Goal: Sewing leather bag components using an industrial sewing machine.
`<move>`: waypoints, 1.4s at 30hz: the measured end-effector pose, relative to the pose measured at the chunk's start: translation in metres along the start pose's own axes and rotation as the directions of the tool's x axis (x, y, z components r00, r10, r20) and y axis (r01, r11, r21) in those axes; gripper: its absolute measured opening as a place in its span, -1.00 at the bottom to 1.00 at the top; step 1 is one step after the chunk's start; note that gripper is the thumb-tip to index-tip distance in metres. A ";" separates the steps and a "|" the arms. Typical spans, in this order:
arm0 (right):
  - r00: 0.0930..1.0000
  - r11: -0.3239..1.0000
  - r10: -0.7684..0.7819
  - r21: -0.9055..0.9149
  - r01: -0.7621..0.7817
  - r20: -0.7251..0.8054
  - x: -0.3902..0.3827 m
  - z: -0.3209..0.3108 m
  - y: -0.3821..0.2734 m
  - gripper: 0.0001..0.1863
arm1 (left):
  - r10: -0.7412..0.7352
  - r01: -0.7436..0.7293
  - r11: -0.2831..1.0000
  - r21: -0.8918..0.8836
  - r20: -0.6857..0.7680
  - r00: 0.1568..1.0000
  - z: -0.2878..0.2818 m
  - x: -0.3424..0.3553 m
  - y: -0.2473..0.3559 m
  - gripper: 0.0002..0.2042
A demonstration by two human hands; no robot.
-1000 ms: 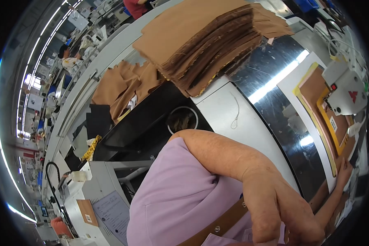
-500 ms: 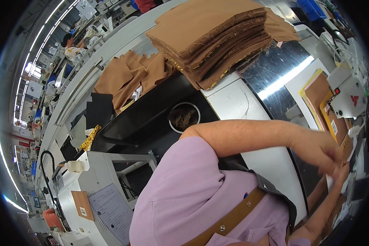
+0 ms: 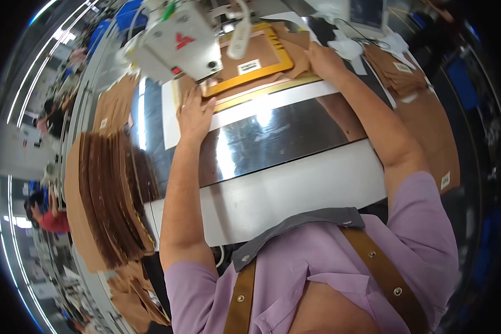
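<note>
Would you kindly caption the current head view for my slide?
Left hand and right hand flank a yellow frame beside a sewing machine.

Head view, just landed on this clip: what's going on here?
A person in a lilac shirt works at a white sewing machine. The left hand lies, fingers extended, by the near left corner of a yellow frame over brown fabric. The right hand is at the fabric's right side; its grip is unclear. A thick stack of brown fabric pieces stands to the left.

bright yellow rectangular frame [image 3: 250,79], pretty much flat on brown cloth [image 3: 263,49], small white rectangular label [image 3: 249,67] inside, cloth's right side kinda rumpled
</note>
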State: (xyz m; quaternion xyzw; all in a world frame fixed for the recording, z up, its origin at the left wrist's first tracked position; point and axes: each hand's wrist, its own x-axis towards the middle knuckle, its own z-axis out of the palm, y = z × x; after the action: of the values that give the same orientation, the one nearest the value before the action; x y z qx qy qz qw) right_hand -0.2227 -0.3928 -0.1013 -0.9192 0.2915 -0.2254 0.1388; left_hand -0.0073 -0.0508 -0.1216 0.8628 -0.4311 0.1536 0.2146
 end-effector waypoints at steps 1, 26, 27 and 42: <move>0.999 1.000 -0.017 0.014 0.017 0.045 -0.008 -0.013 -0.003 -0.61 | -0.046 0.047 0.999 -0.016 0.038 0.998 0.006 0.005 -0.001 -0.38; 0.830 0.976 0.058 -0.143 -0.164 -0.555 -0.162 -0.298 0.141 -0.75 | 0.859 -0.836 0.433 -0.337 -0.127 0.496 -0.077 -0.086 0.293 -0.75; 0.809 0.969 0.060 -0.162 -0.189 -0.585 -0.194 -0.317 0.151 -0.85 | 0.877 -0.844 0.344 -0.411 -0.182 0.446 -0.069 -0.089 0.313 -0.76; 0.893 0.964 0.259 0.040 -0.263 -0.367 -0.215 -0.257 0.205 -0.72 | 0.768 -0.500 0.556 -0.664 0.180 0.615 -0.049 -0.075 0.268 -0.77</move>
State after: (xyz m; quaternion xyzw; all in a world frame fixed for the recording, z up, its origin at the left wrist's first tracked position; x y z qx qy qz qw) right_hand -0.6036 -0.4576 -0.0317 -0.8136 0.4343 -0.3719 0.1054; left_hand -0.2713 -0.1190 -0.0492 0.5473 -0.7824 -0.1143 0.2743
